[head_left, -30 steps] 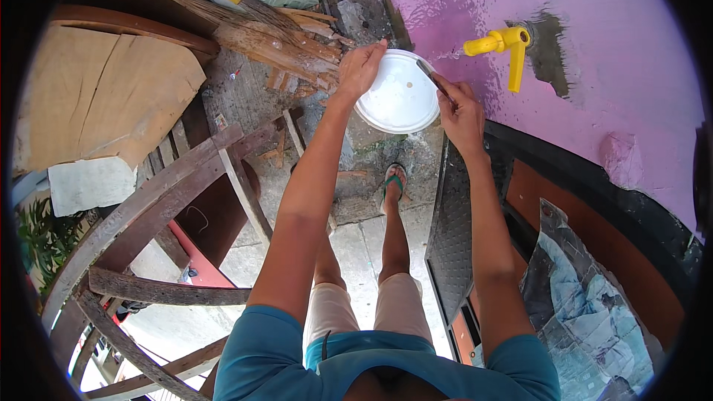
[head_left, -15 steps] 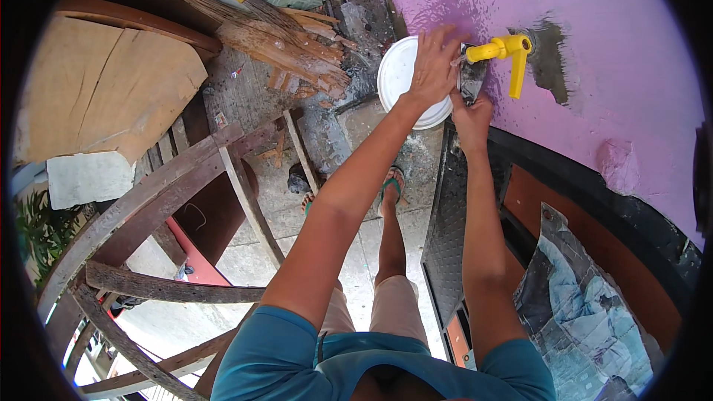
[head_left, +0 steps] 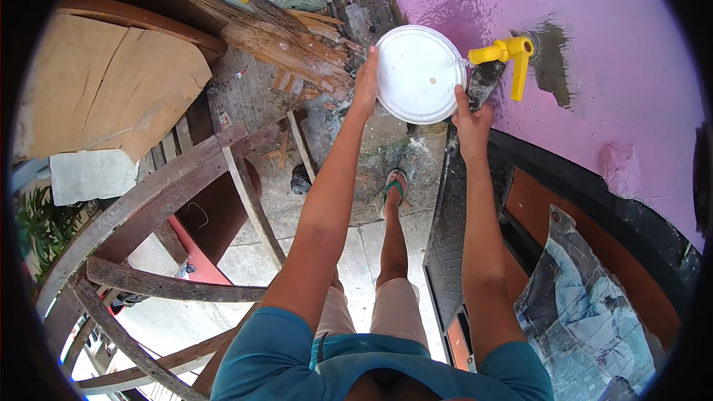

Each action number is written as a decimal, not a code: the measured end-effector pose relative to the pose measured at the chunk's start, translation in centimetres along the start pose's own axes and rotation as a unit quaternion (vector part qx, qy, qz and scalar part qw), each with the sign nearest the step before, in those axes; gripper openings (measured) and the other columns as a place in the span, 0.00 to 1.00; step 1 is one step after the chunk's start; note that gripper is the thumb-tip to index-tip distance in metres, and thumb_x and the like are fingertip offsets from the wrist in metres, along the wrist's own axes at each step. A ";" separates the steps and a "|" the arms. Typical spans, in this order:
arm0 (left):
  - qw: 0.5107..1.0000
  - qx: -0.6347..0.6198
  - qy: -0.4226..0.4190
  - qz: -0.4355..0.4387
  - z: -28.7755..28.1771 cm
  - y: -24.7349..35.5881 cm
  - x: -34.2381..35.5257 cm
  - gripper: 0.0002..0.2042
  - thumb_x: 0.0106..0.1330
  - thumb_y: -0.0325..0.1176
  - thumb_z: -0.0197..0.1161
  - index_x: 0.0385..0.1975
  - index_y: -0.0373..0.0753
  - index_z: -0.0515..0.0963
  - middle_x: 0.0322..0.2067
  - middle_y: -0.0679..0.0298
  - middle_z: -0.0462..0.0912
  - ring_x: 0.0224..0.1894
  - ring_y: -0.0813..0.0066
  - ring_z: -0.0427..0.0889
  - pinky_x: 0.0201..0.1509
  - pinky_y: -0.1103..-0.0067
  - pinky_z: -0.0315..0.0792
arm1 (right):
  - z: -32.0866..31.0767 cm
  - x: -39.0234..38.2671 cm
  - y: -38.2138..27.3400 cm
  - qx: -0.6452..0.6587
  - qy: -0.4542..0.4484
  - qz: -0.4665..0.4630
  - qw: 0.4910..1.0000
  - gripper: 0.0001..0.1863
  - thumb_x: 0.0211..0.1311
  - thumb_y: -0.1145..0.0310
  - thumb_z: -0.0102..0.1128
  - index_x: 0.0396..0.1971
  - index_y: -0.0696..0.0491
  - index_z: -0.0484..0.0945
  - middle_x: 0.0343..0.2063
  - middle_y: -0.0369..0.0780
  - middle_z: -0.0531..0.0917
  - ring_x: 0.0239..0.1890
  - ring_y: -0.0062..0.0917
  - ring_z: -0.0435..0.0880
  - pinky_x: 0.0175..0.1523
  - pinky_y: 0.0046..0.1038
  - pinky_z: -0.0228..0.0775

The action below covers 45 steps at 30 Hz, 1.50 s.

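A round white plastic lid [head_left: 420, 74] is held between my two hands, its flat face turned up, with one small pale spot on it. My left hand [head_left: 365, 83] grips the left rim, fingers closed along the edge. At the lower right rim, my right hand [head_left: 473, 120] is closed with its thumb on the lid. A yellow tap [head_left: 499, 52] juts from the wall just right of the lid, and clear water shows at its mouth. Beneath the tap, by my right hand, is a dark grey wet-looking piece [head_left: 486, 80] that I cannot make out.
The pink wall [head_left: 594, 67] is splashed near the tap. A black-framed panel [head_left: 475, 200] stands to the right, with a crumpled grey-blue sheet [head_left: 587, 312]. Leftward are a curved wooden frame [head_left: 178, 293], broken planks [head_left: 290, 52] and a broom [head_left: 215, 7].
My left hand has moved from across the lid's face to its left rim. The lid now shows its face more fully. My right hand stays near the tap.
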State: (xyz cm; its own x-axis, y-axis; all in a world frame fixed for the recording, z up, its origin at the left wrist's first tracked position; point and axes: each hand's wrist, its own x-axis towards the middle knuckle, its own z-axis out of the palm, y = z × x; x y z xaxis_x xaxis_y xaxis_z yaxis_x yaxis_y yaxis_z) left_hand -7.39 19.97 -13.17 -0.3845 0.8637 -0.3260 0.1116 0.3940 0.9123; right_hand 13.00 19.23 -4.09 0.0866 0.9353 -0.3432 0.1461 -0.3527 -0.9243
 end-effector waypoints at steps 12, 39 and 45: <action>0.779 -0.593 -0.110 -0.171 -3.0 -1.5 -6.7 0.29 0.66 0.49 0.55 0.60 0.35 0.64 0.56 0.56 0.72 0.58 0.63 0.72 0.63 0.67 0.65 | 1.9 -5.3 0.1 -0.067 -0.015 -0.084 0.994 0.29 0.67 0.79 0.41 0.65 0.52 0.45 0.31 0.39 0.75 0.23 0.17 0.76 0.21 0.20 0.70; 0.795 -0.551 -0.145 -0.206 -3.6 0.0 -6.2 0.23 0.64 0.42 0.56 0.54 0.32 0.69 0.49 0.55 0.78 0.51 0.62 0.78 0.58 0.68 0.70 | 2.4 -2.7 0.0 -0.271 -0.109 -0.191 0.937 0.22 0.60 0.68 0.59 0.54 0.55 0.73 0.31 0.55 0.80 0.26 0.33 0.75 0.32 0.30 0.69; 0.801 -0.539 -0.166 -0.201 -4.3 1.2 -5.2 0.23 0.63 0.41 0.56 0.54 0.32 0.69 0.49 0.55 0.78 0.50 0.62 0.78 0.57 0.67 0.71 | -0.3 -5.0 0.0 -0.350 -0.144 -0.158 0.912 0.22 0.57 0.65 0.61 0.54 0.44 0.75 0.25 0.54 0.80 0.29 0.47 0.80 0.36 0.39 0.71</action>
State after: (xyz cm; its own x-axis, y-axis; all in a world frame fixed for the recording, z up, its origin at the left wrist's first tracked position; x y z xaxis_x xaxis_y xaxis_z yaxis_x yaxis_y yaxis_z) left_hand -9.20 14.61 -9.27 0.0945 0.8419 -0.5313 -0.8853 0.3151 0.3419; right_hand 12.84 14.56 -2.36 -0.3168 0.9267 -0.2023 0.7215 0.0970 -0.6856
